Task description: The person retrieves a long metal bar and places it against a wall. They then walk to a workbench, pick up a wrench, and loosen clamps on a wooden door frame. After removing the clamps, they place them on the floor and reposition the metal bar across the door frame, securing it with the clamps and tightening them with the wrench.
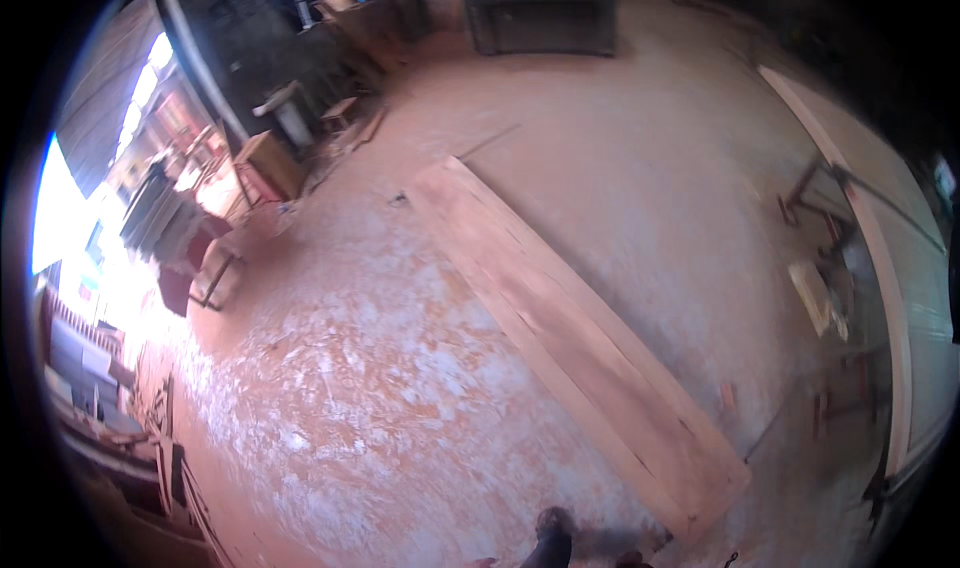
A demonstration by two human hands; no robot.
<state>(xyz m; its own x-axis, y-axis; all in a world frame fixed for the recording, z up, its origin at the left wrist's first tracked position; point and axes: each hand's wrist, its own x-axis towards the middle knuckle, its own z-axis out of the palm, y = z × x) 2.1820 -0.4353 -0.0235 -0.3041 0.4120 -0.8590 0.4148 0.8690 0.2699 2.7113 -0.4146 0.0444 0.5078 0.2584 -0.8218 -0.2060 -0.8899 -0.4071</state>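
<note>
Long wooden plank (pixel 570 338) lying flat on the dusty floor (pixel 330 398), running from upper middle down toward the lower right, near end close to a dark shoe (pixel 553 538) at the bottom edge. Probably heavy and stiff, rough-sawn, awkward for its length; best gripped along a long edge or at the near end. No hands in view, so grip impossible to tell. Beyond: pale board (pixel 880 258) along the right, stacked timber (pixel 150 438) far left, dark machine (pixel 540 13) at top.
</note>
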